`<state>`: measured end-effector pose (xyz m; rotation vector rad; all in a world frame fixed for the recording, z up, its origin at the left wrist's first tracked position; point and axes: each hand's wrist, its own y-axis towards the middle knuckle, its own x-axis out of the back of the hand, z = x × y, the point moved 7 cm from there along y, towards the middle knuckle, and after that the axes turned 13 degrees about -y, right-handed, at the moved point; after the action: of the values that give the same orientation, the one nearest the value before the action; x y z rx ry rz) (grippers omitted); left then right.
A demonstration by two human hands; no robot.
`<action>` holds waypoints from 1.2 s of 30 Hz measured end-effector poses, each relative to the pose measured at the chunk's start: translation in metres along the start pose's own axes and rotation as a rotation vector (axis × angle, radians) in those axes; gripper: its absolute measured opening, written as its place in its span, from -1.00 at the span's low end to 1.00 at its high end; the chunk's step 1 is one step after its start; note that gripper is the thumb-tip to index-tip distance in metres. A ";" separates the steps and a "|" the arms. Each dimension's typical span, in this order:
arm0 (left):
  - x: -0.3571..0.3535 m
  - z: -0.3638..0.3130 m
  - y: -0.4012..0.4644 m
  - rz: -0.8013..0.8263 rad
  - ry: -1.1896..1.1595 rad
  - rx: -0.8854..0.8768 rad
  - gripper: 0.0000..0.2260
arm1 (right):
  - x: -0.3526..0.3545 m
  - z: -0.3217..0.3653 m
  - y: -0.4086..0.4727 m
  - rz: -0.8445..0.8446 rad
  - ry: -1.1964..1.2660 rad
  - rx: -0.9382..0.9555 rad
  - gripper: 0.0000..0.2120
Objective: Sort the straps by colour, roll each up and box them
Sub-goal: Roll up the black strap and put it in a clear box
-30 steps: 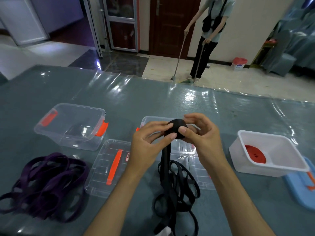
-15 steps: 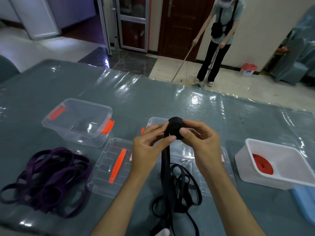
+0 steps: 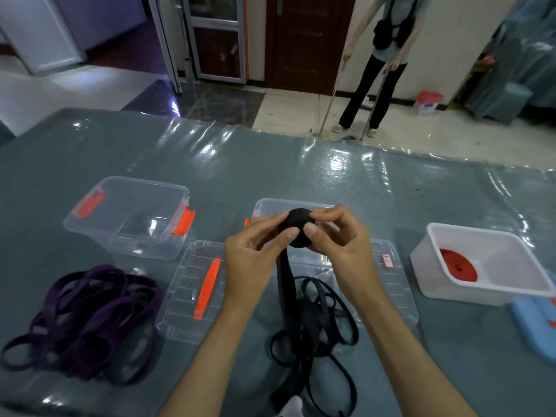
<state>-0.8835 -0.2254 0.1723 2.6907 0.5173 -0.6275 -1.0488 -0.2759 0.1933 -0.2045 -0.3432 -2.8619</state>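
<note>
A partly wound black strap roll [image 3: 296,226] is held above the table's middle. My left hand [image 3: 255,260] pinches it from the left and my right hand [image 3: 340,245] pinches it from the right. The loose black strap tail [image 3: 313,323] hangs down from the roll into a tangle on the table. A heap of purple straps [image 3: 87,317] lies at the near left. A red rolled strap [image 3: 458,264] lies inside the white box [image 3: 433,267] at the right. One clear box [image 3: 126,218] with orange latches stands at the left; another clear box [image 3: 270,206] sits behind my hands.
Two clear lids lie flat: one lid [image 3: 192,290] with an orange handle left of my arms, another lid [image 3: 394,284] under my right wrist. A blue lid [image 3: 532,323] lies at the right edge. A person [image 3: 388,55] stands sweeping beyond the table's far edge.
My hands keep turning the black roll between the fingers, and the roll stays at about the same spot over the clear box. The view has shifted slightly.
</note>
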 end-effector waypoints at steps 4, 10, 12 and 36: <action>0.002 0.003 -0.005 0.042 0.077 -0.025 -0.77 | 0.008 0.007 0.004 0.069 -0.176 0.055 -0.77; -0.001 -0.002 0.009 0.187 0.042 0.046 -0.78 | 0.008 0.010 -0.003 -0.067 0.005 0.025 -0.88; -0.005 -0.012 0.015 0.283 0.070 0.060 -0.71 | 0.008 0.008 -0.007 -0.124 0.109 0.004 -0.87; -0.011 -0.016 -0.002 0.240 -0.051 -0.006 -0.77 | 0.021 0.023 0.000 0.081 0.113 0.070 -0.74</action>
<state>-0.8880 -0.2207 0.1910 2.6673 0.1783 -0.6226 -1.0665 -0.2752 0.2187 -0.0427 -0.4027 -2.7619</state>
